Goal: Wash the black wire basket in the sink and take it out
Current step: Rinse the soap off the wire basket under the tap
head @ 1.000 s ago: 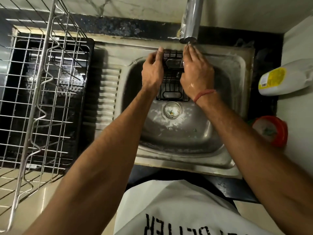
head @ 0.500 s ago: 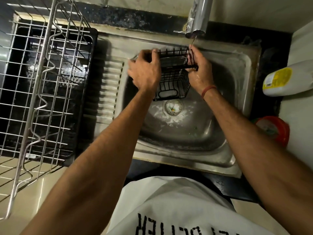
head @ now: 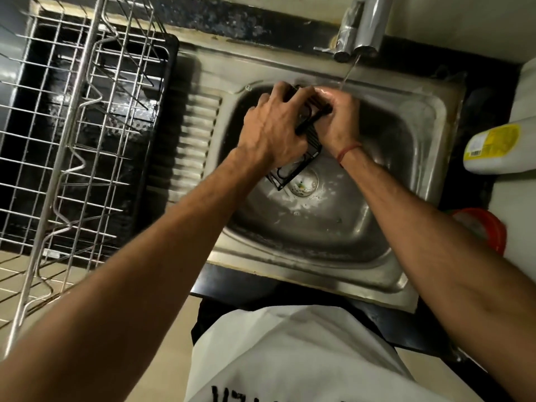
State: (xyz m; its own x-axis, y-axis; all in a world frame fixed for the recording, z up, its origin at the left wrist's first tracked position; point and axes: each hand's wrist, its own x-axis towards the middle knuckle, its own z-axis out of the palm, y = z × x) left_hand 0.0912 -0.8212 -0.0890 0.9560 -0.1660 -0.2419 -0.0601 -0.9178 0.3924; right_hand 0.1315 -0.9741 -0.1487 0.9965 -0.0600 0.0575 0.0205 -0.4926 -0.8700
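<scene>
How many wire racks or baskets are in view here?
2. A small black wire basket is held by both hands over the sink, above the drain. A large silver wire dish rack stands left of the sink. Others may lie out of frame.

A black wire basket (head: 301, 161) over a steel-grey sink (head: 333, 227), a white-and-yellow bottle (head: 496, 149) at right (red-rimmed tub (head: 487, 230) below it).

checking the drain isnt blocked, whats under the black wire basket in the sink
Under the black wire basket, its lower corner overlaps the drain strainer and soapy sink floor. Both hands, left and right, cover its upper part, hiding what lies beneath.
</scene>
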